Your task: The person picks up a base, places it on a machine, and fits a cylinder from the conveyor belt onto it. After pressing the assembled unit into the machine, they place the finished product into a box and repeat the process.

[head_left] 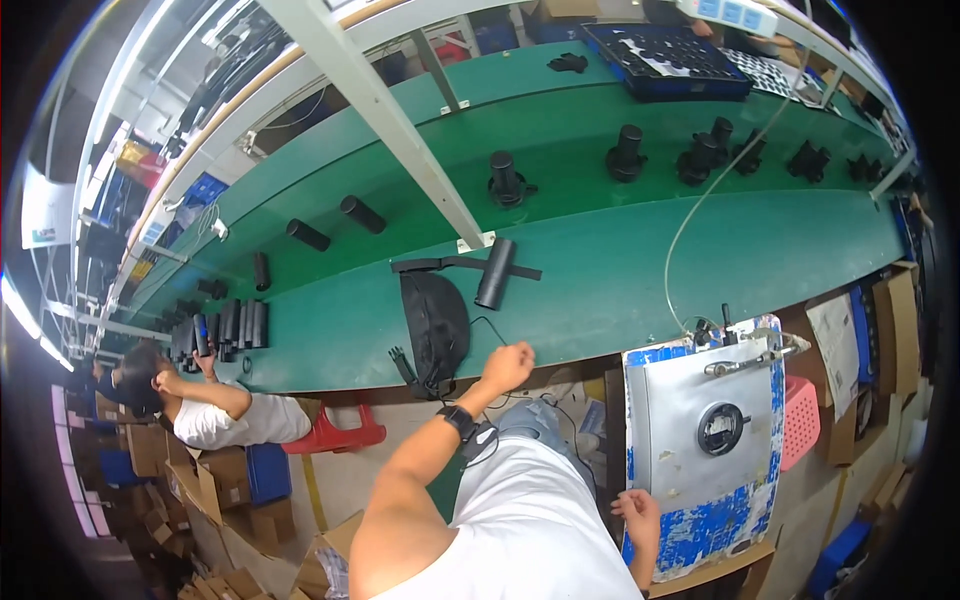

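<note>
My left hand, with a black watch on its wrist, is closed over the front edge of the green workbench. A thin black cord runs towards its fingers; whether they grip it I cannot tell. Left of this hand lies a black waist bag with its strap spread out. One black cylinder rests across the strap. My right hand hangs beside a worn blue-and-white stand with a metal top, its loosely bent fingers apart and nothing visible in them.
Black cylinders and flanged black parts stand or lie along the green workbench. A white post rises from it. A seated co-worker holds a cylinder at the left. A pink basket and cardboard boxes are at the right.
</note>
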`<state>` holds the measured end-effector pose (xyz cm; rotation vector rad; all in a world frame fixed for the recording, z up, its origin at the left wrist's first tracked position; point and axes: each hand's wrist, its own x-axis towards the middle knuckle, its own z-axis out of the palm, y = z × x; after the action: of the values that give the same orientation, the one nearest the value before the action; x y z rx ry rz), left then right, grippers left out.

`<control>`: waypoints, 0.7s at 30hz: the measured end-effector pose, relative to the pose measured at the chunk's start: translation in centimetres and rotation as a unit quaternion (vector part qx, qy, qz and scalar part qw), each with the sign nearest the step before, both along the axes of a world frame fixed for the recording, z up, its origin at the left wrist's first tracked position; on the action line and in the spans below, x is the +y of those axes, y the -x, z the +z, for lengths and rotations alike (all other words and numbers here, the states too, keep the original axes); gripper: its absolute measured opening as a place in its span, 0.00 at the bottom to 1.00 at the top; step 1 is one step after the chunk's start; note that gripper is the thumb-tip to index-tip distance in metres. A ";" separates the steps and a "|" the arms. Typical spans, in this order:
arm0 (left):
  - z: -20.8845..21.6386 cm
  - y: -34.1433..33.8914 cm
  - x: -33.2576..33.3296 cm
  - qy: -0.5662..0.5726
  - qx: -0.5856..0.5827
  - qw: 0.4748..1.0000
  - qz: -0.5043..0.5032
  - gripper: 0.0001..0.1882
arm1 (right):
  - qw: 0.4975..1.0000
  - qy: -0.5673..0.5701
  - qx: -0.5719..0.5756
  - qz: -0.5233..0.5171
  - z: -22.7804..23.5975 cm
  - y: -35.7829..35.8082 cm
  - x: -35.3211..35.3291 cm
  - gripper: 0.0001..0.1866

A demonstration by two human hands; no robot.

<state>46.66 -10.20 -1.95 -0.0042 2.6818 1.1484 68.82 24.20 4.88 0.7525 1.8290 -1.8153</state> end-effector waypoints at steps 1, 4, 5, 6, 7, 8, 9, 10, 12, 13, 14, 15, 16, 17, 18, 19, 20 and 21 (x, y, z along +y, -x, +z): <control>0.5 -0.3 -0.6 0.013 -0.004 1.000 0.028 0.07 | 1.000 0.003 0.004 0.024 -0.2 0.6 -0.2 0.08; 1.2 1.4 -1.9 0.034 0.061 0.996 0.050 0.06 | 0.999 0.002 0.030 0.034 0.2 1.7 -1.0 0.08; 1.4 2.4 -2.3 0.043 0.126 0.989 0.057 0.07 | 0.998 -0.004 0.035 0.043 0.5 2.0 -1.3 0.07; 1.5 3.7 -2.6 0.075 0.151 0.983 0.072 0.09 | 0.998 -0.002 0.042 0.037 0.2 2.1 -1.4 0.07; 1.5 5.0 -3.3 0.063 0.178 0.979 0.082 0.13 | 0.999 -0.004 0.043 0.023 0.2 2.1 -1.7 0.07; 1.7 6.6 -3.8 0.108 0.182 0.972 0.097 0.17 | 0.998 -0.015 0.051 0.016 0.2 2.4 -1.8 0.07; 1.7 7.9 -4.1 0.155 0.185 0.964 0.114 0.21 | 0.998 -0.025 0.057 0.011 0.2 2.6 -1.8 0.07; 0.9 9.2 -4.5 0.153 0.189 0.964 0.109 0.21 | 0.998 -0.034 0.047 0.009 0.3 3.1 -1.9 0.08; -1.0 10.7 -6.2 0.224 0.149 0.950 0.159 0.31 | 0.997 -0.042 0.057 -0.006 0.1 3.8 -2.4 0.08; -0.8 12.0 -5.7 0.213 0.105 0.959 0.156 0.37 | 0.997 -0.052 0.062 -0.017 0.0 3.9 -2.8 0.08; -1.1 12.8 -5.1 0.211 0.117 0.958 0.158 0.39 | 0.995 -0.061 0.072 -0.035 0.4 3.8 -3.4 0.09; -1.9 13.3 -4.8 0.220 0.112 0.956 0.155 0.42 | 0.992 -0.069 0.086 -0.057 0.8 3.7 -4.0 0.09; -2.2 13.4 -4.3 0.206 0.059 0.962 0.168 0.45 | 0.994 -0.068 0.071 -0.057 1.4 3.8 -4.5 0.08; -3.0 13.6 -4.2 0.195 0.045 0.965 0.168 0.47 | 0.994 -0.069 0.061 -0.066 1.6 4.5 -4.9 0.08; -3.6 12.9 -5.2 0.158 0.047 0.971 0.173 0.45 | 0.994 -0.053 0.069 -0.066 0.7 4.3 -5.1 0.08; -4.2 12.6 -5.4 0.118 0.051 0.977 0.169 0.43 | 0.994 -0.053 0.066 -0.073 0.6 4.7 -5.5 0.08; -4.4 12.6 -5.4 0.118 0.051 0.978 0.162 0.43 | 0.996 -0.036 0.068 -0.053 0.8 5.5 -5.8 0.08; -4.5 12.6 -5.2 -0.159 -0.011 0.972 0.173 0.38 | 0.997 -0.020 0.071 -0.035 1.1 6.4 -6.0 0.08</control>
<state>34.02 -15.44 -6.43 -0.4441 2.5078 1.6564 62.42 18.16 5.98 0.7268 1.9553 -1.9262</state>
